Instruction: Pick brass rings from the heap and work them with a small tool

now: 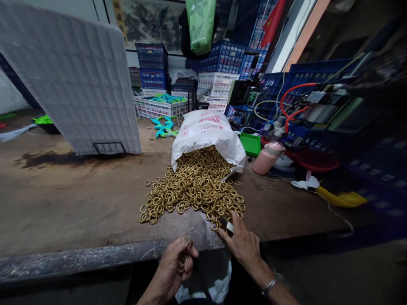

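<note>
A heap of gold-coloured rings (193,186) spills from the mouth of a white woven sack (203,127) onto the table. My left hand (174,264), in front of the table's near edge, is closed around several of these rings (182,262). At the heap's front right, my right hand (243,241) has its thumb and forefinger stretched out and apart. Its thumb tip is close to a loose ring (214,226). Between those fingers shows a small dark thing with a white part (229,227); its kind is unclear, and I cannot tell whether the hand touches it.
A pale ribbed panel (95,84) stands at left on the wooden table (79,203). Right of the sack are a green tray (250,145), a pink bottle (269,159), a yellow scoop (343,198) and a machine with orange hoses (321,110). Crates (219,84) are stacked behind.
</note>
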